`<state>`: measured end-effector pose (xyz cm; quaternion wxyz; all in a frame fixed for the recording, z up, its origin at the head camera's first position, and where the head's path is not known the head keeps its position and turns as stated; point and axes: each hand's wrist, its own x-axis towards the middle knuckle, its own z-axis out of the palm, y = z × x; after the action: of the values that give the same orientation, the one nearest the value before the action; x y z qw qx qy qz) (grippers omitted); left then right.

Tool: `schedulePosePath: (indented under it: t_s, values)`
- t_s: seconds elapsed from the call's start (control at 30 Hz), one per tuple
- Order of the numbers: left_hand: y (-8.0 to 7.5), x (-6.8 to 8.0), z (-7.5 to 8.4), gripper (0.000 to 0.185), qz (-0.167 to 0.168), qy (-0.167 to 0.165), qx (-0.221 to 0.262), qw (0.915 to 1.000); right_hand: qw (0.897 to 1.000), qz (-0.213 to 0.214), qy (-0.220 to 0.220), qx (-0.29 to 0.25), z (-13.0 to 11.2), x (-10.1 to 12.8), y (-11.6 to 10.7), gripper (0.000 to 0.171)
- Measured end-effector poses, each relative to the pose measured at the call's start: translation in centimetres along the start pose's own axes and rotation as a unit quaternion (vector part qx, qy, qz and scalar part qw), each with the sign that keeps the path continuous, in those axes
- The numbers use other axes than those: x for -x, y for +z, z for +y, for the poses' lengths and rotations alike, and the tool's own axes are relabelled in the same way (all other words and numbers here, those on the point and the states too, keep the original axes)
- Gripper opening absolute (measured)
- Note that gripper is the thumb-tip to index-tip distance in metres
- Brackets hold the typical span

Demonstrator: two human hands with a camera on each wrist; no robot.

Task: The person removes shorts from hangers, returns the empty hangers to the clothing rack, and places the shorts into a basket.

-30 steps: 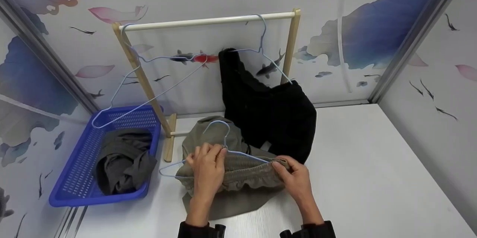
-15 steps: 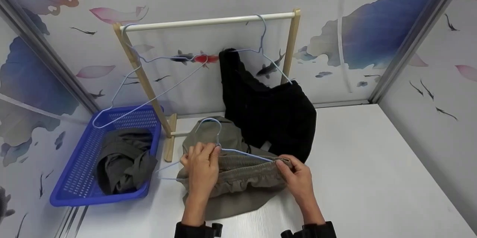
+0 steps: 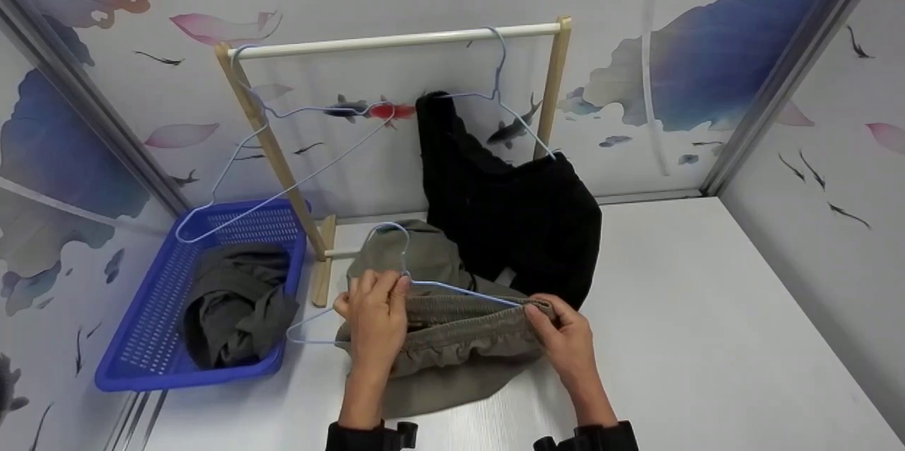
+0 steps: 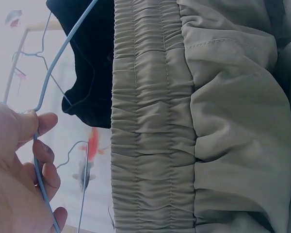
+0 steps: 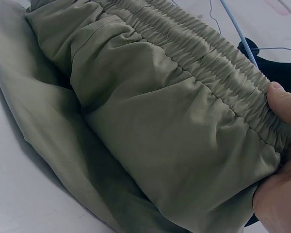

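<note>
The olive shorts' (image 3: 452, 338) elastic waistband (image 3: 466, 309) ran left to right across the table (image 3: 707, 338). The left hand (image 3: 375, 317) pinched the blue wire hanger (image 3: 396, 274), hook pointing away; the right hand (image 3: 562, 338) pinched the waistband's right end.

The head camera looked forward and down from above the white table (image 3: 672, 338), taking in both hands, the wooden rack (image 3: 396, 41) and the blue basket (image 3: 141, 338) from a moderate distance. The left wrist camera sat very near the left hand (image 4: 14, 179) and faced along the olive trousers (image 4: 184, 121), its picture turned sideways. The right wrist camera, equally near, faced the same elastic waistband (image 5: 203, 63), which all three views shared.
</note>
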<state>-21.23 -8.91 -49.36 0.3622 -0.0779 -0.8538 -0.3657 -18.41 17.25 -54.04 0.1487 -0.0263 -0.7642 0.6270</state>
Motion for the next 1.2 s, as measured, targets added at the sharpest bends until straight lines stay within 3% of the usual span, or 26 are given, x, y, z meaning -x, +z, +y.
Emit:
schedulePosePath:
  t_s: [0.8,1.07,1.2]
  values:
    - [-1.0,-0.4,-0.6,0.019,-0.005,-0.032,0.013,0.9994,0.999,-0.007,-0.006,-0.039,0.6,0.1,-0.2,0.021]
    - [-1.1,-0.4,-0.7,0.032,0.0,-0.027,0.03,0.9992,0.999,-0.008,-0.009,-0.043,0.8,0.1,-0.2,0.025]
    - [-1.2,-0.4,-0.7,0.026,-0.012,-0.038,0.037,0.9985,0.999,-0.018,-0.009,-0.049,0.8,0.1,-0.3,0.029]
